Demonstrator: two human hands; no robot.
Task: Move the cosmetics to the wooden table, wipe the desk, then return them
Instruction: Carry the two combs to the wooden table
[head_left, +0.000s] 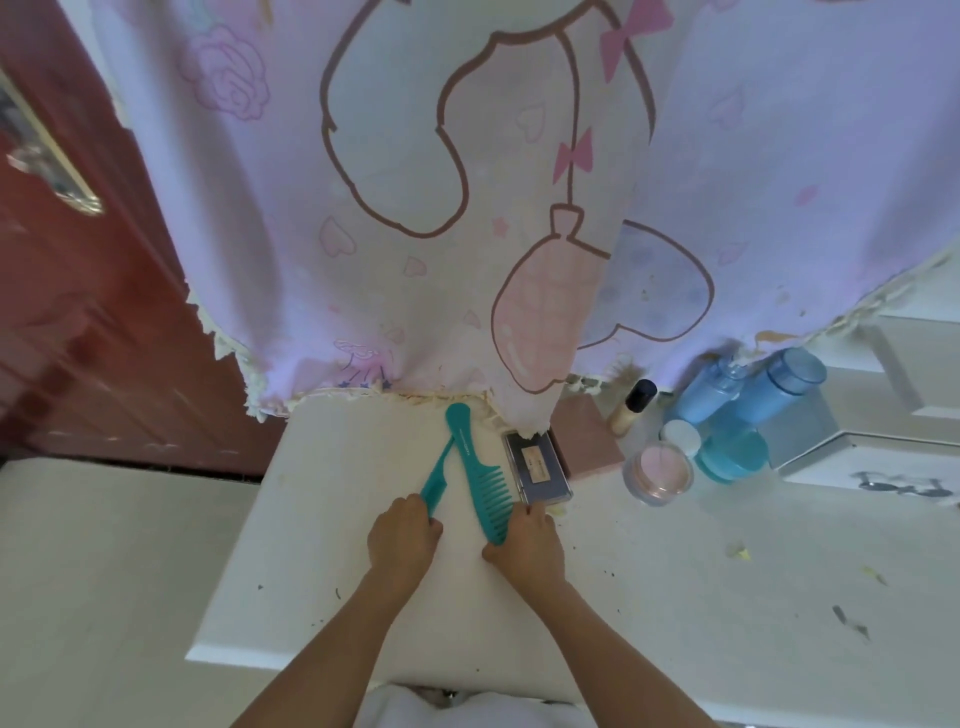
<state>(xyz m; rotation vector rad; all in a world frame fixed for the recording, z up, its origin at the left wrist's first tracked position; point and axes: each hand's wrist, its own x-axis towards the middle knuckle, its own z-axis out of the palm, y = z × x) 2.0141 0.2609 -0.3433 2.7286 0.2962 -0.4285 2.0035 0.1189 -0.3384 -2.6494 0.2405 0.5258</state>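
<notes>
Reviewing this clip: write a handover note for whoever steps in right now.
Left hand grips the thin comb; right hand grips the wide comb, both at the desk.
Right of them on the desk: palette, pink box, foundation bottle, powder jar, blue bottles.
Done: nothing evident; specks on the desk suggest it is unwiped.
Left: carry all to the wooden table, not in view; wipe; return.

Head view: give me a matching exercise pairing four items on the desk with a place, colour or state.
Column one:
1 tail comb
2 wide-tooth comb
3 powder jar
4 foundation bottle

Column two:
A black cap, near the curtain hem
B held by the right hand
C pink, beside the blue jar
D gripped by the left hand

Pairs: 1-D, 2-B, 3-C, 4-A
</notes>
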